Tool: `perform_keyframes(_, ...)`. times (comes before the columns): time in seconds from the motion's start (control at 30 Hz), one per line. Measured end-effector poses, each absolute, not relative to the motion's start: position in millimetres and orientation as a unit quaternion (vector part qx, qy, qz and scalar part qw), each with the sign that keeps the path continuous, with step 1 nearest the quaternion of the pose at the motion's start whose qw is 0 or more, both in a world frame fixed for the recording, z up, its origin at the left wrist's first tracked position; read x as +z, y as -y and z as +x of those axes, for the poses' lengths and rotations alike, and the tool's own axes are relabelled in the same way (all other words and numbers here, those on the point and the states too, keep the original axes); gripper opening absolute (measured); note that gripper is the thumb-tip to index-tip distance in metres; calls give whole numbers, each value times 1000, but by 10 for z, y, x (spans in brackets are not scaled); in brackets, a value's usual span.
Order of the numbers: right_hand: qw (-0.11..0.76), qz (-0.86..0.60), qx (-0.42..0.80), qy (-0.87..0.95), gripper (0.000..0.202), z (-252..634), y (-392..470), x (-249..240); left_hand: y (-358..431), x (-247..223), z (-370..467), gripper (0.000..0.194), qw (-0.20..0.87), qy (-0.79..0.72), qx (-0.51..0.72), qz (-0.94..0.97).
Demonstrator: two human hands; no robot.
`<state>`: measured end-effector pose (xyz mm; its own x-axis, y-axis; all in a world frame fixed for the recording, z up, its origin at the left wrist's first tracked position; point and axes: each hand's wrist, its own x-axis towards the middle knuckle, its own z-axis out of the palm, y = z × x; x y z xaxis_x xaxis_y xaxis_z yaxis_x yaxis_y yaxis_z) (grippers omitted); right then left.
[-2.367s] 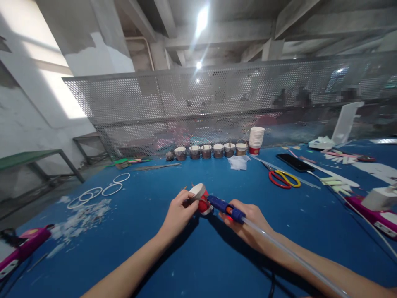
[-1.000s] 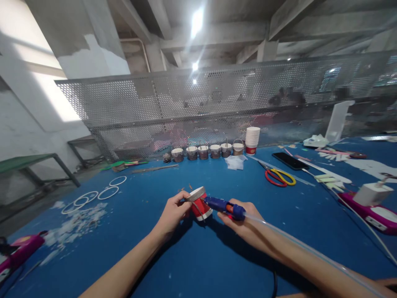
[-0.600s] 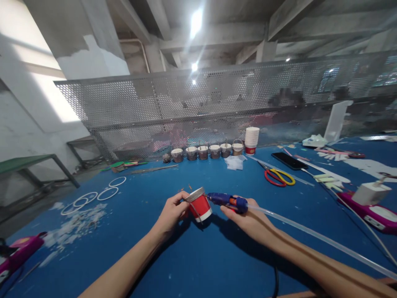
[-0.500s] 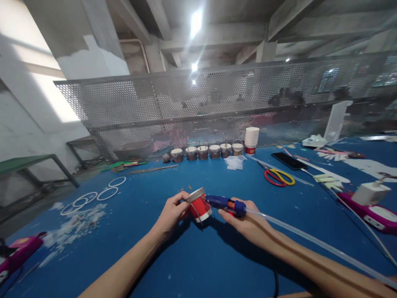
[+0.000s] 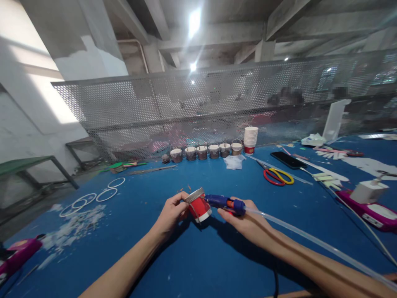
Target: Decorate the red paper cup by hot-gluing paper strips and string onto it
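My left hand [image 5: 173, 212] grips a small red and white paper cup [image 5: 199, 207] by its left side, above the blue table [image 5: 192, 265]. A grey-brown band wraps the cup's upper end, and a thin strand runs down its side. The cup is tilted. My right hand [image 5: 251, 221] is closed round a blue glue gun [image 5: 228, 204], whose nozzle points left and meets or nearly meets the cup's right side. A long clear glue stick [image 5: 304, 232] extends from the gun's rear toward the lower right.
Several wrapped cups [image 5: 201, 152] line the back edge beside a stack of paper cups [image 5: 250, 140]. Scissors [image 5: 277, 176], a phone [image 5: 288, 160] and a magenta power strip [image 5: 369, 210] lie right. White rings [image 5: 107, 194] and scraps [image 5: 70, 229] lie left.
The view has shifted very slightly. Both hands, the cup and the glue gun keep nearly the same positions, and both grips are unchanged.
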<state>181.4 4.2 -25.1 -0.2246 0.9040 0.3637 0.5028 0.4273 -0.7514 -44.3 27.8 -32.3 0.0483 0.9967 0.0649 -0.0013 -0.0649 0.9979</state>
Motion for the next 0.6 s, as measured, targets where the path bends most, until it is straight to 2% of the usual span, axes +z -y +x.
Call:
perform_keyframes(0.3,378,-454,201,781,34,1756,21,-300,-265,-324,-416,16,489,-474,482,551)
perform_keyframes(0.6,413,-455,318,722,30,1838,-85,-238,-269,-296,-461,4,507,-456,518,517)
